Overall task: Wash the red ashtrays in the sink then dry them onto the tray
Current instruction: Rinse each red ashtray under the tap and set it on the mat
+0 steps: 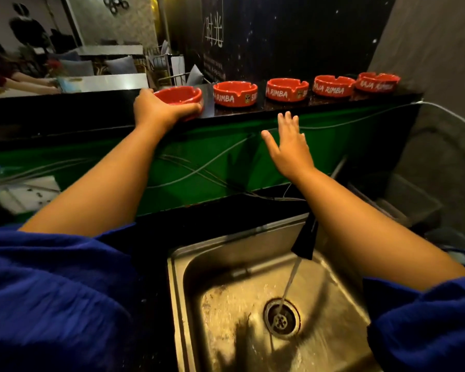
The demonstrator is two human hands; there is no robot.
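Ashtrays, five of them and all red, stand in a row on the dark raised worktop behind the sink, four showing white lettering on their sides. The leftmost ashtray sits at the worktop's front edge, its bowl showing plain red inside. The left hand grips it, fingers curled round its near wall. The right hand is in the air below the worktop edge, in front of the green panel, its fingers straight and spread, holding nothing. Grey cables run across that panel. Lower down, the steel sink takes a thin stream of water from the dark tap, falling straight onto the drain; the basin floor is wet and stained. Blue sleeves cover both upper arms.
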